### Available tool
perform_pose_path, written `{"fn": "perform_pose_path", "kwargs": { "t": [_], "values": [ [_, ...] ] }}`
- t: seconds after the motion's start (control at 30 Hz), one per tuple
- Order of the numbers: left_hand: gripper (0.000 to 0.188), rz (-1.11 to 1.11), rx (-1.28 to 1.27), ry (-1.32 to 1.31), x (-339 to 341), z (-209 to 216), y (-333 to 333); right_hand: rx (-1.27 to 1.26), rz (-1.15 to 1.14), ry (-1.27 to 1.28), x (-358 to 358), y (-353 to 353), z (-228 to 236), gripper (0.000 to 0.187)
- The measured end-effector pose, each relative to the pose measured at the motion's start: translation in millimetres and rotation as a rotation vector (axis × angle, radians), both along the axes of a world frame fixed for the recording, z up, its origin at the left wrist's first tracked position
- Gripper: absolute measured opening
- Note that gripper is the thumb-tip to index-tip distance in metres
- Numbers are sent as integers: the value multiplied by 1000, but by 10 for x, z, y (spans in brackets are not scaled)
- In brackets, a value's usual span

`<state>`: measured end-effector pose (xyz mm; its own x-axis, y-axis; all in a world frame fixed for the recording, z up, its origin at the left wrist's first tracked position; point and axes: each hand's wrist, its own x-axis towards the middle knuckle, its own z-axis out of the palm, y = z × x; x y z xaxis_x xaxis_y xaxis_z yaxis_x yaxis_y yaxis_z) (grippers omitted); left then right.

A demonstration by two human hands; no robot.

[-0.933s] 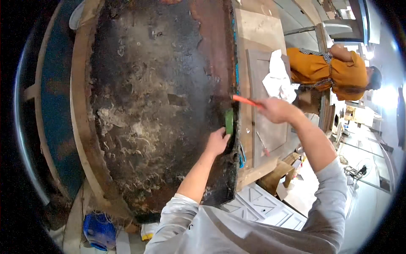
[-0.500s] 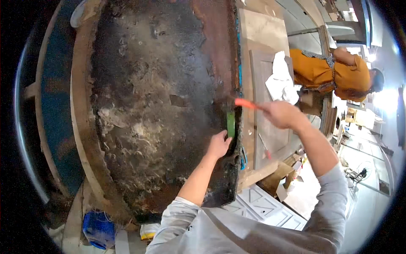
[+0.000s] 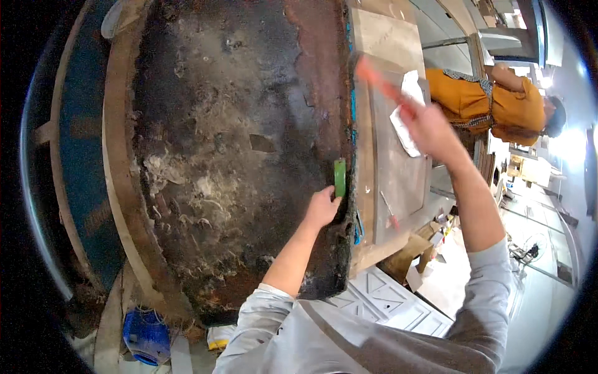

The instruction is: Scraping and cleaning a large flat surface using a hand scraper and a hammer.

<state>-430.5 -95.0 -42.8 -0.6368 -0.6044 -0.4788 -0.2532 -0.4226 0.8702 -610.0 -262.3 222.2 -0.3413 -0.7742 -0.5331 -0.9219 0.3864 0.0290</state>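
My left hand (image 3: 322, 207) rests at the right side of a large dark, stained worktop (image 3: 218, 112). Its fingers close on the lower end of a narrow green bar (image 3: 339, 177), which points away from me near the worktop's right edge; what lies under it is hidden. To the right, my right hand (image 3: 436, 134) is raised and grips an orange-red hammer-like tool (image 3: 377, 78). Motion smears the tool, so its head cannot be made out clearly. It hangs apart from the green bar, farther away and to the right.
A grey panel (image 3: 389, 181) beside the worktop carries a white cloth (image 3: 405, 128) and a thin tool with a red handle (image 3: 390, 212). A person in orange clothing (image 3: 461, 100) stands at right. White panelled doors (image 3: 398, 305) lean below; a blue container (image 3: 146, 336) sits lower left.
My right hand has lifted the orange-red tool up and away from the green bar, toward the far side. The left hand and the bar have shifted very slightly farther away.
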Motion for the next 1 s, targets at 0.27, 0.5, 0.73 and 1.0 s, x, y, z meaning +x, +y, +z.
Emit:
{"fn": "perform_pose_path", "kwargs": {
  "t": [0.27,0.5,0.73,1.0],
  "values": [
    [32,-90,-54,-35,-119,25,-18,373,329,66,-391,887,-546,47],
    [32,-38,-61,-47,25,-59,-58,-648,-151,-16,98,-378,83,49],
    [32,-120,-28,-30,-33,50,-1,620,300,91,65,645,-316,49],
    [34,-67,-65,-22,66,54,-81,-824,-1,19,294,-28,-168,42]
  ]
}}
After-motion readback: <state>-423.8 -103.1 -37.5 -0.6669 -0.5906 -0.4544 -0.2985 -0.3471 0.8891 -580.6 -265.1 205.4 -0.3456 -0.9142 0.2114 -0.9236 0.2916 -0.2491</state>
